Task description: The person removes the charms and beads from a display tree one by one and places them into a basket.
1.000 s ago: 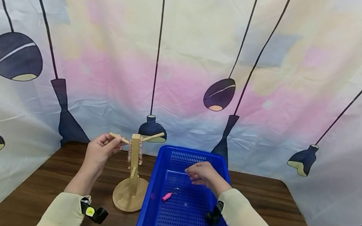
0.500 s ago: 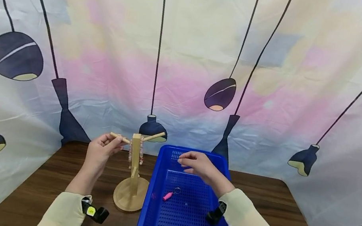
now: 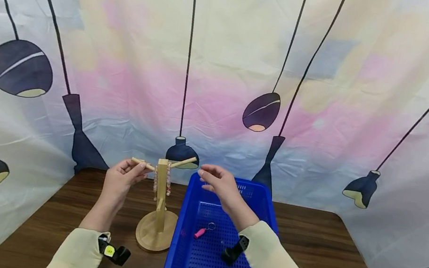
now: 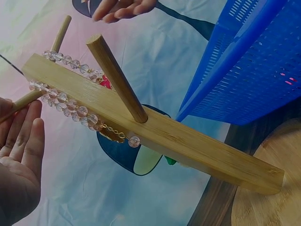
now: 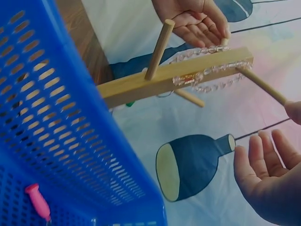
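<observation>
A wooden jewelry stand (image 3: 161,196) with several round pegs stands upright on a round base, left of the blue basket (image 3: 174,242). Clear pinkish bead bracelets (image 4: 77,110) hang over its upper left and right pegs. My left hand (image 3: 123,173) pinches the upper left peg between thumb and fingers. Just off the tip of the right peg (image 3: 183,162), my right hand (image 3: 220,184) hovers above the basket's far left corner, fingers loosely spread and holding nothing. In the right wrist view its thumb overlaps that peg's tip; whether they touch I cannot tell.
Inside the basket lies a pink keychain (image 3: 200,232) with a metal ring. A small green thing (image 4: 170,160) shows behind the stand, mostly hidden. The dark wooden table (image 3: 317,257) ends at a cloth backdrop (image 3: 227,59) painted with lamps.
My right hand has risen from inside the basket and moved left toward the stand's right peg, its fingers loosening. The left hand keeps its hold on the left peg.
</observation>
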The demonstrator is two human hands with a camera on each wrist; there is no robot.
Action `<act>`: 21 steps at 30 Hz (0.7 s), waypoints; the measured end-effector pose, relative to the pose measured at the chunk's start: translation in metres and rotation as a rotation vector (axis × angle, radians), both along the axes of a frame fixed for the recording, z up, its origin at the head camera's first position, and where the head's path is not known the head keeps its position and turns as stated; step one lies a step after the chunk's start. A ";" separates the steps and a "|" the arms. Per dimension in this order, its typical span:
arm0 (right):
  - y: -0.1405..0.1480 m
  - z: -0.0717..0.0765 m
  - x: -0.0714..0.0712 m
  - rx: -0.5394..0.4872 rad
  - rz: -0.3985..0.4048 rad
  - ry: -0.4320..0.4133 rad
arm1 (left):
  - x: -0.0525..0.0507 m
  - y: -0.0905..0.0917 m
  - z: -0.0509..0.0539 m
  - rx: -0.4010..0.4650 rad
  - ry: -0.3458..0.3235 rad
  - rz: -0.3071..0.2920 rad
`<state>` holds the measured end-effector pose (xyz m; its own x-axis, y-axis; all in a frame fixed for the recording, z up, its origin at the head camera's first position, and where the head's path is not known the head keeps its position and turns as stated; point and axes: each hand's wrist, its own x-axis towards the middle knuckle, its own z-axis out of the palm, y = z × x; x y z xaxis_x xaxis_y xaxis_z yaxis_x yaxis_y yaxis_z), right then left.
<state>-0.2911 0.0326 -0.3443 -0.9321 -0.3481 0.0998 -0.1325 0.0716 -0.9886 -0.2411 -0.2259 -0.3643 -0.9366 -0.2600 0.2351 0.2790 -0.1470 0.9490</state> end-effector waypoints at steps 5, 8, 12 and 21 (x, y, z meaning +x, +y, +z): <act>-0.015 0.009 -0.004 -0.037 -0.055 0.015 | 0.001 0.000 -0.001 -0.004 0.000 0.000; -0.022 0.015 -0.006 -0.048 -0.078 0.018 | 0.000 0.001 -0.001 -0.006 0.000 0.002; -0.027 0.018 -0.007 -0.069 -0.087 0.023 | 0.001 0.001 -0.001 -0.006 0.002 0.001; -0.028 0.019 -0.008 -0.105 -0.079 0.070 | 0.001 0.000 0.000 -0.001 0.007 -0.021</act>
<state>-0.2992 0.0045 -0.3252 -0.9458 -0.2580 0.1972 -0.1992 -0.0185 -0.9798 -0.2405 -0.2261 -0.3645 -0.9403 -0.2397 0.2416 0.2821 -0.1518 0.9473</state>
